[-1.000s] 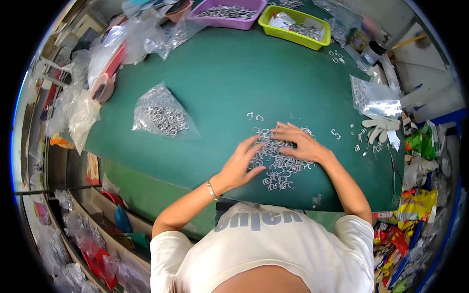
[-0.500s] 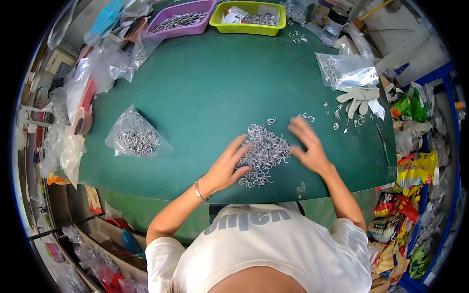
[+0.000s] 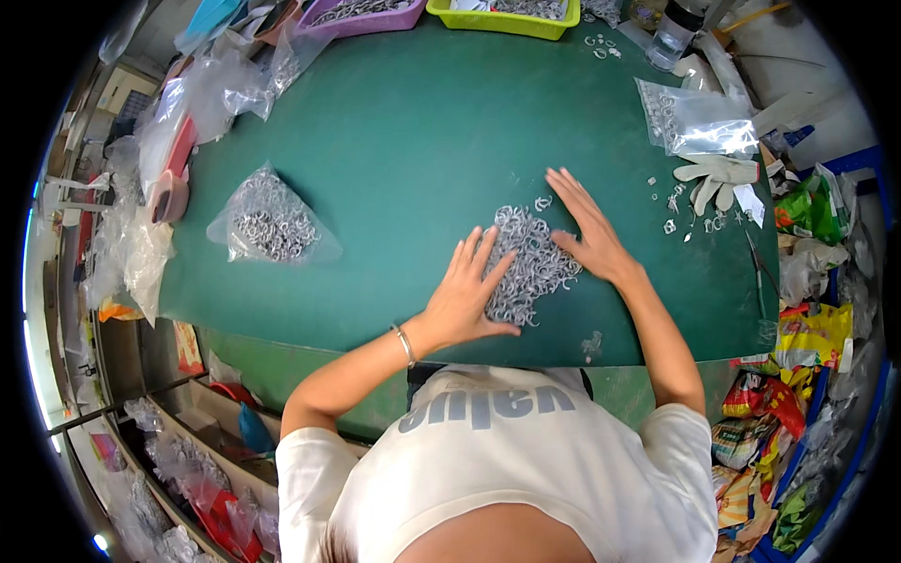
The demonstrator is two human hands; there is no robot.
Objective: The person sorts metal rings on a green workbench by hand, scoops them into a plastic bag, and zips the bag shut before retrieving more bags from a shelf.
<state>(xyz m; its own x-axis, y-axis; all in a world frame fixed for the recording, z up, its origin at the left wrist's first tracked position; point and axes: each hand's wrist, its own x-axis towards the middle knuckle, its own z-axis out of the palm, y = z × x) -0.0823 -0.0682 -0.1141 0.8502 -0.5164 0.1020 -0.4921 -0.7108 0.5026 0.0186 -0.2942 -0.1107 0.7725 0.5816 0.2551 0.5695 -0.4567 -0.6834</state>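
A heap of small silver-grey C-shaped metal pieces (image 3: 527,267) lies on the green table in front of me. My left hand (image 3: 466,293) rests along its left edge, palm down, fingers outstretched and thumb spread at the near side. On the opposite side my right hand (image 3: 593,233) curves round the heap's right edge, fingers extended, its thumb touching the pieces. One loose piece (image 3: 542,203) lies just beyond the heap, beside the right fingers. Neither hand grasps anything. What lies beneath the palms is hidden.
To the left sits a clear bag of similar pieces (image 3: 274,223). Purple (image 3: 375,22) and yellow-green trays (image 3: 507,22) stand along the far edge. At right are another clear bag (image 3: 704,122), a pale glove (image 3: 718,178), scattered small parts and a pointed metal tool (image 3: 756,267).
My hands have drawn in against the heap from both sides, and it is narrower. The loose pieces right of my right hand no longer show. The whole view has shifted slightly.
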